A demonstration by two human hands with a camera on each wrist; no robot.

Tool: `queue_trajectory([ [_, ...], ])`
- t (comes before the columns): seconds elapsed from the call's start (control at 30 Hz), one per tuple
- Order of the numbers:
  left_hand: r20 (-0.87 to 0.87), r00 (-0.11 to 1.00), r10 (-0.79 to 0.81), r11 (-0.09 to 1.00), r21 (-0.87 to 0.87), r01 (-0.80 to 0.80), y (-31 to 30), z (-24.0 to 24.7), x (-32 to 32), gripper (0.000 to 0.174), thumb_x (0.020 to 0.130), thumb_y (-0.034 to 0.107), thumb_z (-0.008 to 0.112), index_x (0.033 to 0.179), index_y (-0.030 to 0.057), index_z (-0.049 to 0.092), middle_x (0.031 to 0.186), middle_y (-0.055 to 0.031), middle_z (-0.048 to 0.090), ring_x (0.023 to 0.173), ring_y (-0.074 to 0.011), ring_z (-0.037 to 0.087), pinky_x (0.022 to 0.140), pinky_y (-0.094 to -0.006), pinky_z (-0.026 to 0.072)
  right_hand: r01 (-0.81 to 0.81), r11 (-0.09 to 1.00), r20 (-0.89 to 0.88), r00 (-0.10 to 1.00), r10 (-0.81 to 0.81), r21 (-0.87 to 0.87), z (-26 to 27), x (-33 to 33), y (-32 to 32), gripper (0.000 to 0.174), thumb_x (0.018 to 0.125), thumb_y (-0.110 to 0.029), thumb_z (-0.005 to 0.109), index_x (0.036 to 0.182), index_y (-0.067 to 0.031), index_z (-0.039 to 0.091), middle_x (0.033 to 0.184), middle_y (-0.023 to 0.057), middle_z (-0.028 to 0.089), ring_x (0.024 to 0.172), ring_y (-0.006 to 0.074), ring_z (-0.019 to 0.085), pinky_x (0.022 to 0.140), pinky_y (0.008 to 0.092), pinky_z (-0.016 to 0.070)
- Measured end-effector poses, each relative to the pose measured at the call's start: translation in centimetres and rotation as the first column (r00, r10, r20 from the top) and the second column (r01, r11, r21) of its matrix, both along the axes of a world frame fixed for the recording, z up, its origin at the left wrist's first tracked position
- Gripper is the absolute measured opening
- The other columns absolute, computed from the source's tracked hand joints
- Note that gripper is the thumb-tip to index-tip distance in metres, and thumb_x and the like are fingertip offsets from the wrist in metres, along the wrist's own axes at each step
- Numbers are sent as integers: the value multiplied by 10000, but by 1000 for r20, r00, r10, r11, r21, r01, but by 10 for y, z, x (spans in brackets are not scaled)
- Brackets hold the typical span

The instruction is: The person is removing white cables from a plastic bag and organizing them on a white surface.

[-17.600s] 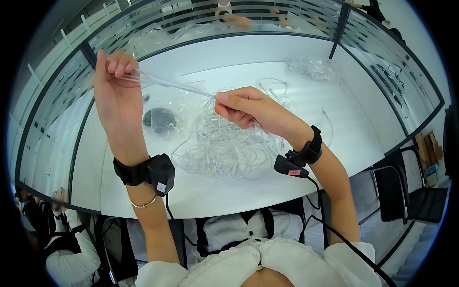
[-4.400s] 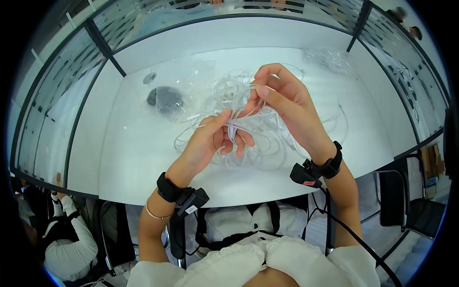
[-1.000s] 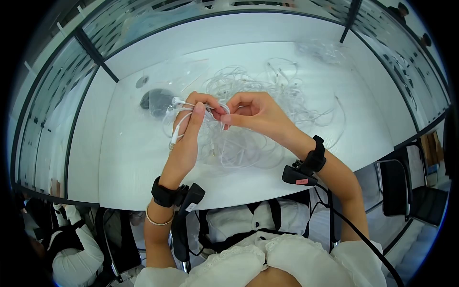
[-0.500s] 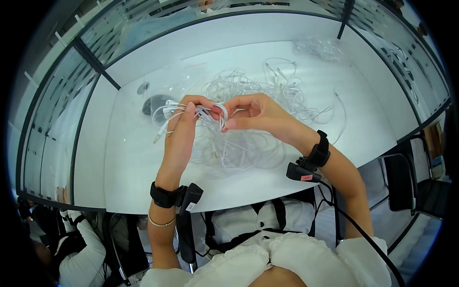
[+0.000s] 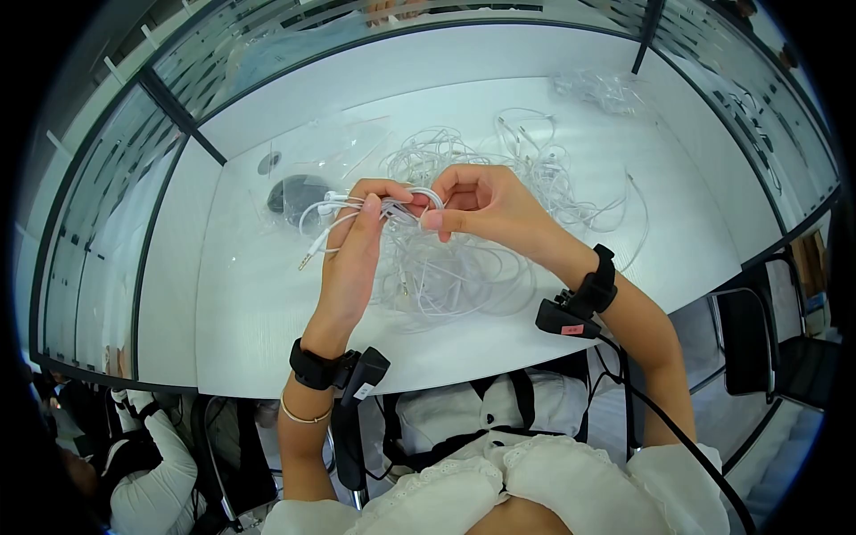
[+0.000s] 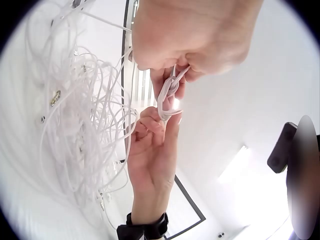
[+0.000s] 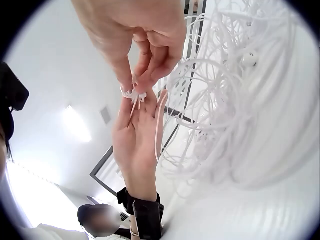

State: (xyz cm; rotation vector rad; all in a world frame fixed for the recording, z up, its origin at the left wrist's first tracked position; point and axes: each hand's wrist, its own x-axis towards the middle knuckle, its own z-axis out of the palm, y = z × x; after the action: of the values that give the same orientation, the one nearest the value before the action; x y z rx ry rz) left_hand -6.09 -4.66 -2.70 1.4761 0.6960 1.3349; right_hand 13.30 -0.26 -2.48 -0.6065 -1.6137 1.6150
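Observation:
White wired earphones (image 5: 332, 198) are held up over the table, their cord wound into a small coil (image 5: 426, 198) between both hands. The left hand (image 5: 349, 259) pinches the bundle between thumb and fingers, with a gold-tipped plug (image 5: 308, 260) and an earbud sticking out on its left side. Thumb and fingertips of the right hand (image 5: 499, 209) pinch the coil's right end. In the left wrist view, cord loops (image 6: 169, 95) span the gap between the two hands. From the right wrist, the wound cord (image 7: 134, 95) shows at the right fingertips, above the left palm (image 7: 135, 145).
A tangled pile of white cables (image 5: 455, 281) lies beneath and behind the hands, with one strand (image 5: 642, 214) trailing right. A dark grey round item (image 5: 299, 198) in clear plastic sits at left. Crumpled clear plastic (image 5: 596, 89) lies back right. Low partition walls (image 5: 428, 58) enclose the table.
Earlier the hands stretched the cord out at left, then gathered it in loops. Now it is a compact coil; over the last half second both hands have shifted slightly right.

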Motion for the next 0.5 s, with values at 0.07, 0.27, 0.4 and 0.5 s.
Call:
queue_trajectory([
  [0.07,-20,1000,15,1000,6,-15,-1,1,1,290,1024,270,361,1057,36,529,1085,-106,589,1091,-198,529,1009,-354,337,14,1000,1,1000,-14,15,1,0,0,190,819,-128,736,882,-40,580,820,31,631,682,94,610,643,209,475],
  [0.27,-149,980,131,990,74,-121,-2,-3,5,276,1029,222,336,1047,35,538,1094,-97,596,1086,-182,532,1016,-334,335,59,998,-48,997,-60,-17,-4,-3,2,221,796,-134,758,833,-30,567,778,49,634,630,116,626,608,234,486],
  [0.4,-192,967,170,981,129,-147,-5,-2,10,301,1030,243,353,1026,31,565,1080,-84,600,1076,-161,526,1003,-315,343,114,993,-13,993,-114,30,-9,-3,2,225,796,-139,754,809,-26,560,762,52,628,631,118,627,604,235,482],
  [0.5,-193,962,191,975,151,-164,-3,-4,9,321,1031,262,366,1014,24,580,1078,-79,599,1079,-157,522,1001,-312,343,187,972,39,980,-194,139,-9,-4,1,229,801,-160,755,782,-32,565,760,40,629,678,107,629,612,234,482],
])
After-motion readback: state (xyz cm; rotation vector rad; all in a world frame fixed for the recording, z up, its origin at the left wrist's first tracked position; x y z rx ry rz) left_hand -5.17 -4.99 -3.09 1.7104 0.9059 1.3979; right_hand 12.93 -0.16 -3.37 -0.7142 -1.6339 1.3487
